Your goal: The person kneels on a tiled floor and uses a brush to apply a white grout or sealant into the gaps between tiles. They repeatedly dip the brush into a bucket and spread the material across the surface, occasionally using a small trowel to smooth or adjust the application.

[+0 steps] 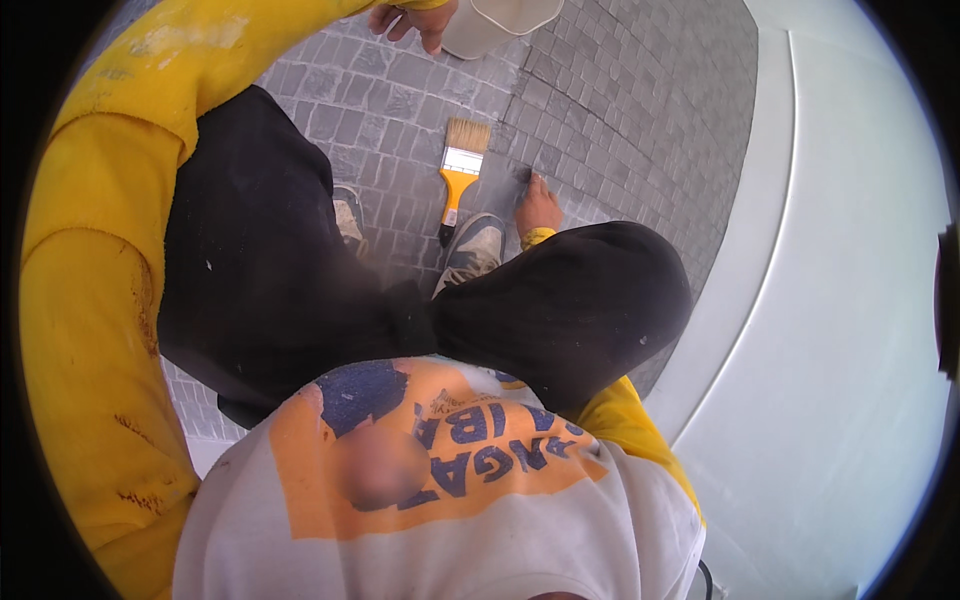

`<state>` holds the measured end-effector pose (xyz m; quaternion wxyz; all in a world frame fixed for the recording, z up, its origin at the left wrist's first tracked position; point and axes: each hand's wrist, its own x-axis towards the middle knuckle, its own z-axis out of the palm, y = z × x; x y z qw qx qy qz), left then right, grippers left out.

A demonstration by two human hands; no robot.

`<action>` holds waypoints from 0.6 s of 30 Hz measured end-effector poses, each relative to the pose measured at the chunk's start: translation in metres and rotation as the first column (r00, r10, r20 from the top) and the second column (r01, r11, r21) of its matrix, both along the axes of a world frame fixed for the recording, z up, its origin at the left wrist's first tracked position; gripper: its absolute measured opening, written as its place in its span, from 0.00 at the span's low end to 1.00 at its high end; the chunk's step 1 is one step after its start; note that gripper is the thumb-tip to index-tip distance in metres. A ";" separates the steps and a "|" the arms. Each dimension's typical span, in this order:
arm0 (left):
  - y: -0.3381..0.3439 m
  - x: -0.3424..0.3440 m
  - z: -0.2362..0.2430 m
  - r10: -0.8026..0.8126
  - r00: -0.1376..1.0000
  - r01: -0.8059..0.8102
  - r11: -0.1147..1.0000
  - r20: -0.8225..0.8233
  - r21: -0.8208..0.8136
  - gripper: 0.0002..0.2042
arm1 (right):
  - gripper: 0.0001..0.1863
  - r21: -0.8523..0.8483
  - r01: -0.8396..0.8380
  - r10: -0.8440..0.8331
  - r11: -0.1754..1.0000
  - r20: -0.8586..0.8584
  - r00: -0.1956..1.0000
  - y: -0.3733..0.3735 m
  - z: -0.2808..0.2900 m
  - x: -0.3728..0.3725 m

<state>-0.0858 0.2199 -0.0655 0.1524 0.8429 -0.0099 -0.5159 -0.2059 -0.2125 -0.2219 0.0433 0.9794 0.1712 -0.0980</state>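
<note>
One flat brush (460,180) lies on the grey block-patterned floor (380,130), bristles away from the wearer: tan bristles, shiny metal ferrule, yellow handle, black butt beside the right shoe (478,245). Left hand (415,17) is beside an off-white bucket (482,42), fingers bent; can't tell if gripping. Right hand (540,208) is low, fingertips at a dark patch (522,174); grip unclear.

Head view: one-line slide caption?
Left hand at a pale bucket, right hand by the grey block-patterned floor, yellow-handled paintbrush lying between them.
</note>
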 end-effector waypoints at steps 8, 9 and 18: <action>0.010 -0.003 0.001 -0.058 0.998 0.058 0.998 0.012 -0.004 0.31 | 0.25 -0.069 -0.021 0.020 0.997 -0.012 1.000 0.008 -0.008 0.001; 0.012 -0.003 0.001 -0.057 0.998 0.057 0.998 0.008 0.003 0.31 | 0.25 -0.067 -0.017 0.018 0.998 0.020 1.000 0.008 -0.007 0.000; 0.014 -0.001 -0.008 -0.020 0.999 0.022 0.999 -0.039 0.033 0.31 | 0.25 -0.079 0.049 -0.046 0.996 0.043 0.998 0.009 0.001 0.017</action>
